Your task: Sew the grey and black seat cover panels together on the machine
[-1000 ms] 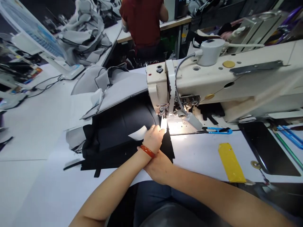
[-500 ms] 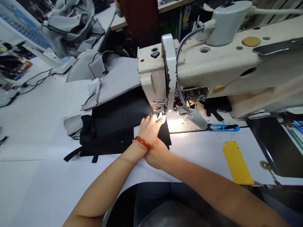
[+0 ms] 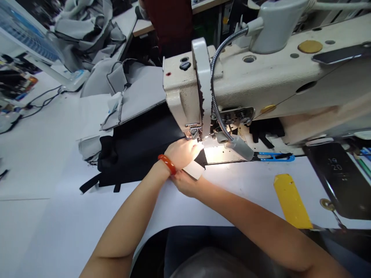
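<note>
My left hand [image 3: 182, 152], with an orange bangle [image 3: 167, 163] on the wrist, lies on the black fabric [image 3: 139, 150] right at the needle of the cream sewing machine [image 3: 232, 85], fingers pressed down by the presser foot. My right hand [image 3: 185, 182] lies under the left wrist, mostly hidden, touching a small white piece [image 3: 193, 170] at the fabric's near edge. The machine lamp lights the needle plate [image 3: 218, 154].
Grey fabric pieces [image 3: 136, 96] lie behind the black one. Blue thread snips [image 3: 275, 156], a yellow tag [image 3: 291, 200] and a phone [image 3: 340, 179] lie right of the needle. A fan base [image 3: 72, 79] and cables stand at left. A person in red sits at the far table.
My view has dropped closer to the machine. My left hand has slid forward up to the presser foot, and the white piece has moved from left of the hand to beneath it.
</note>
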`<state>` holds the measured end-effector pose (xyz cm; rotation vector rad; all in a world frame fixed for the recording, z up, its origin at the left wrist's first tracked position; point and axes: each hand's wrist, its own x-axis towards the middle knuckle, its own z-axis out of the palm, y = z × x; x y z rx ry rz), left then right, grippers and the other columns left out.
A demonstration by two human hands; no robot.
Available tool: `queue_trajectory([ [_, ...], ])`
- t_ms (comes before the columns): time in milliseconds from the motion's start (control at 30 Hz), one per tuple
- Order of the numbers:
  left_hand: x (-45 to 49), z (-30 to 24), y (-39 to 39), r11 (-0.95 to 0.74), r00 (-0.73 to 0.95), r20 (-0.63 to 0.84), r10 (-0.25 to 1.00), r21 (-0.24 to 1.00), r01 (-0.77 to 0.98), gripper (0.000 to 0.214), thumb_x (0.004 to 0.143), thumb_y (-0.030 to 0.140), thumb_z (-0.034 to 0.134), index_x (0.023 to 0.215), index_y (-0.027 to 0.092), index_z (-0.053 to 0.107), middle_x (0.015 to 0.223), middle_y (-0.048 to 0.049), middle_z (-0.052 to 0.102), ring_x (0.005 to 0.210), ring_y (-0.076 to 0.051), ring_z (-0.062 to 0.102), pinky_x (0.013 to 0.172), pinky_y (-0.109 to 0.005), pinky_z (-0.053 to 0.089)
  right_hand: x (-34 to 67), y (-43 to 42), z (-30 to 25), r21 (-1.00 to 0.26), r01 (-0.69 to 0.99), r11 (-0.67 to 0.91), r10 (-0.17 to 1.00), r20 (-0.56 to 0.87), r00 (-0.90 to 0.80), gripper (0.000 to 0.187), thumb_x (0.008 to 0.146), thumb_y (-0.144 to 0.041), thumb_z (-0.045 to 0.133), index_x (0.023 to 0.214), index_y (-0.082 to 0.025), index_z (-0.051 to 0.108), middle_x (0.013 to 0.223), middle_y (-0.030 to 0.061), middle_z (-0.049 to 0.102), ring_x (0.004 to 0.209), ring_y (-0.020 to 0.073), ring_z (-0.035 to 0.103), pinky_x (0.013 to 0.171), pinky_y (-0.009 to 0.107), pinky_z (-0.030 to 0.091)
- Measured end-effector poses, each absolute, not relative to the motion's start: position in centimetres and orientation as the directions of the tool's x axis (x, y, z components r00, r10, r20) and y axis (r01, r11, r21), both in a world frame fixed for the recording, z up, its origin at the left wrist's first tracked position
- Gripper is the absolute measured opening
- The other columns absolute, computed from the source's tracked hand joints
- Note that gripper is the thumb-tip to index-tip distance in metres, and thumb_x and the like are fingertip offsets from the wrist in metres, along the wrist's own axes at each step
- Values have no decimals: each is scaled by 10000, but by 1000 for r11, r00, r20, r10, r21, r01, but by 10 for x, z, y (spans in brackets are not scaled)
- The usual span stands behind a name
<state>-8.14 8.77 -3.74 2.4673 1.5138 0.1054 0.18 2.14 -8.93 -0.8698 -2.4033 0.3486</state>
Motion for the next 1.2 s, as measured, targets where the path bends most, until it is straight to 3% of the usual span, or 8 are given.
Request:
queue_trajectory([
  [133, -99, -43, 72, -357, 390, 7, 921, 421, 834, 301, 917, 107, 270, 963, 159, 563, 980, -34, 652, 938, -121, 592, 825, -267, 459, 41, -9, -67, -220, 370, 902, 424, 609, -670, 200, 878, -131, 466, 997, -143, 627, 892, 68, 673, 926, 179, 597, 892, 351, 475],
  [267, -114, -57, 64, -473, 538, 23, 843, 510, 719, 330, 843, 40, 351, 1048, 186, 565, 1191, -37, 597, 1156, -142, 487, 997, -338, 382, 74, 5, -55, -50, 606, 794, 473, 678, -563, 190, 851, -49, 483, 945, -106, 639, 812, 93, 661, 805, 205, 608, 752, 377, 501],
  [367, -123, -59, 69, -558, 636, -34, 771, 444, 701, 364, 858, 66, 402, 1166, 209, 532, 1273, -32, 550, 1224, -155, 424, 1049, -379, 318, 80, 26, -59, 40, 573, 818, 426, 628, -652, 232, 856, -19, 445, 773, -114, 640, 850, 114, 669, 828, 209, 618, 688, 338, 518],
  [433, -129, -58, 73, -610, 678, -52, 734, 391, 690, 384, 872, 88, 415, 1214, 233, 514, 1292, -27, 537, 1258, -164, 388, 1064, -399, 284, 81, 32, -62, 44, 525, 850, 393, 610, -688, 291, 858, 2, 423, 684, -132, 614, 774, 90, 666, 765, 173, 622, 656, 286, 525],
  [600, -140, -61, 86, -743, 779, -36, 625, 278, 609, 461, 886, 64, 382, 1206, 357, 537, 1291, 24, 540, 1275, -169, 366, 1072, -431, 242, 92, 27, -62, 25, 544, 838, 400, 650, -646, 258, 869, -7, 431, 765, -120, 637, 809, 79, 692, 822, 155, 641, 752, 250, 539],
  [800, -140, -53, 106, -753, 778, -133, 614, 198, 628, 643, 783, -48, 396, 1200, 422, 532, 1324, 61, 504, 1278, -196, 364, 1086, -479, 224, 101, 39, -66, -51, 570, 820, 475, 617, -627, 343, 885, -4, 358, 724, -129, 635, 902, 85, 703, 880, 163, 639, 751, 258, 545],
  [1033, -121, -58, 85, -738, 770, -13, 638, 277, 615, 441, 845, 34, 347, 1222, 175, 529, 1290, -76, 532, 1289, -173, 372, 1115, -438, 254, 97, 42, -73, -64, 596, 800, 505, 608, -613, 355, 880, -4, 352, 692, -143, 619, 938, 95, 695, 852, 159, 633, 721, 263, 535],
  [1200, -125, -63, 89, -775, 815, -36, 578, 287, 563, 466, 812, 15, 402, 1231, 183, 519, 1278, -56, 544, 1302, -176, 352, 1129, -415, 225, 98, 41, -71, -58, 581, 812, 479, 635, -606, 337, 877, 0, 364, 731, -129, 639, 949, 90, 702, 906, 163, 631, 774, 250, 528],
])
